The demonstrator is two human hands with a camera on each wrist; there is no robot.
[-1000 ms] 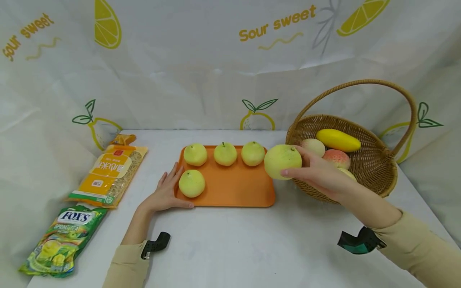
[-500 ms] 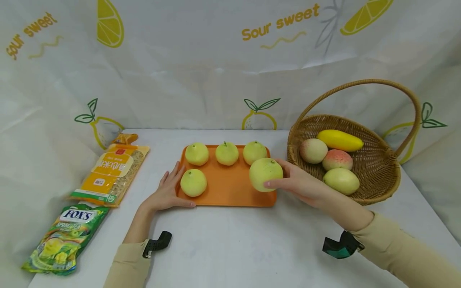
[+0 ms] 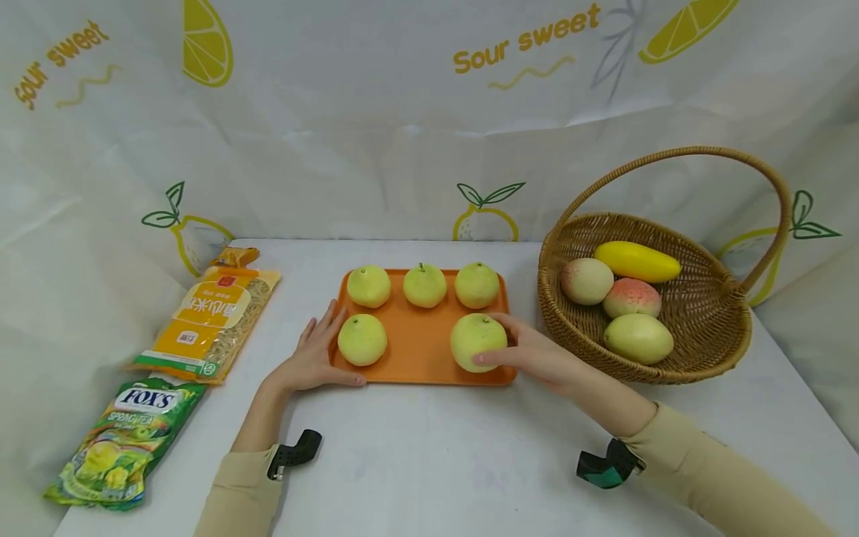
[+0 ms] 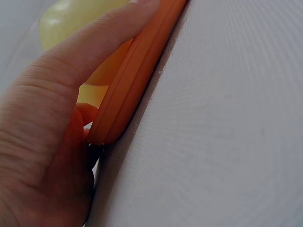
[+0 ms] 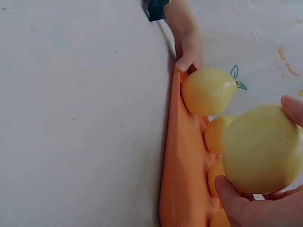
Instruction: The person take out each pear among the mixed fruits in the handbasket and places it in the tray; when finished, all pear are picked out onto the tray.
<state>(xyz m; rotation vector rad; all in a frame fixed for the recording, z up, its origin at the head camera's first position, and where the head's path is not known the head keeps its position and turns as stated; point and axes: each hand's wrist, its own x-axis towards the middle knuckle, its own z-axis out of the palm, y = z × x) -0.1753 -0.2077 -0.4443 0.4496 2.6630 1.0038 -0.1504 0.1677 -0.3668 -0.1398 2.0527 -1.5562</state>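
Note:
In the head view my right hand (image 3: pixel 530 350) grips a round yellow-green pear (image 3: pixel 478 341), thumb in front and fingers behind. This pear hangs close over the front right part of an orange tray (image 3: pixel 419 352). My left hand (image 3: pixel 315 358) rests at the tray's left end, fingers extended along the side and thumb at the front rim. The left wrist view shows that thumb (image 4: pixel 104 38) lying over the rim. Three similar pears form the tray's back row, including the middle pear (image 3: pixel 424 285). Another pear (image 3: pixel 362 340) sits at front left beside my left fingers.
Right of the tray stands a wicker basket (image 3: pixel 711 350) with a tall handle, holding two peaches, a long yellow fruit (image 3: pixel 637 261) and a pale green oval fruit (image 3: pixel 639 338). At left lie an orange food packet (image 3: pixel 208 317) and a green Fox's bag (image 3: pixel 127 440).
My right hand has carried the pear leftward and down from beside the basket to over the tray's front right. The left hand has stayed at the tray's left end.

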